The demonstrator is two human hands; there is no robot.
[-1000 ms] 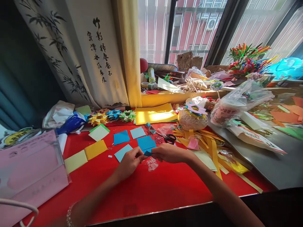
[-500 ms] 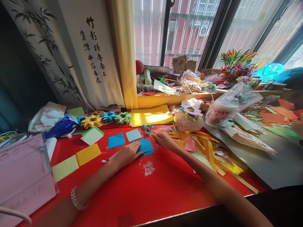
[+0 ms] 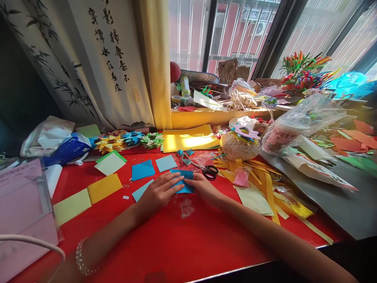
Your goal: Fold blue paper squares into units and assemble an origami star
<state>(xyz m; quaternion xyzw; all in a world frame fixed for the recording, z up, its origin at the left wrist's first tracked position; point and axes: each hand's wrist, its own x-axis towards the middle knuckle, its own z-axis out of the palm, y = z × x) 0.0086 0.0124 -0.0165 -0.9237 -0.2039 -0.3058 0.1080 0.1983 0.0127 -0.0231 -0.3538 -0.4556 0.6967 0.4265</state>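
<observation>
A sheet of blue paper [image 3: 184, 187] lies on the red tabletop between my two hands. My left hand [image 3: 160, 190] rests flat across its left part, fingers stretched out. At its right edge my right hand [image 3: 204, 186] has thumb and fingers closed on the paper; the fingertips are partly hidden. Just beyond stand folded teal paper pieces [image 3: 186, 158]. Scissors with black handles [image 3: 210, 172] lie behind my right hand. Left of the sheet are a darker blue square [image 3: 143, 169], a pale blue square [image 3: 166, 163] and another light blue sheet [image 3: 141, 191], partly covered by my left hand.
Yellow sheets [image 3: 105, 188] and a green-and-white pair [image 3: 110, 162] lie left. Folded paper stars [image 3: 110, 143] line the back. At right are a round woven-looking object [image 3: 240, 146], yellow strips [image 3: 268, 190], a bagged cup [image 3: 281, 135] and a grey board [image 3: 332, 196]. Clear scraps [image 3: 186, 208] lie in front.
My right hand has come back from the scissors, now uncovered, to the right edge of the blue paper. My left hand stays on the sheet. The view has shifted slightly.
</observation>
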